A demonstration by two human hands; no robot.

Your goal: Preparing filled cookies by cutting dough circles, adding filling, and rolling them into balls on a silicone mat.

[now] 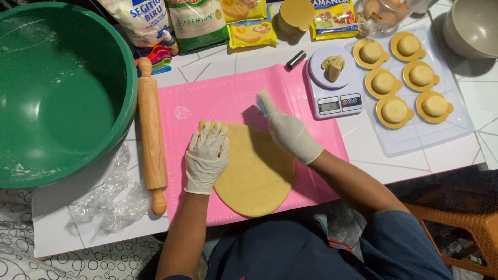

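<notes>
White tiled table [228,61] w/ pink mat [218,98], green bowl [57,93], rolling pin [151,135], scale [337,88], clear tray [456,124].

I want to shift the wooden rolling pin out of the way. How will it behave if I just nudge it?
The rolling pin is a smooth round cylinder lying free on the table, so a sideways nudge would probably roll it. It looks like solid wood, likely stiff and fairly heavy. The green bowl close on one side and the pink mat on the other might stop it.

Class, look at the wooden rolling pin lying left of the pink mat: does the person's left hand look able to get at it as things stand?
Probably yes. The left hand rests flat on the dough, holding nothing, and the rolling pin lies just beside it along the pink mat edge with nothing between them.
</notes>
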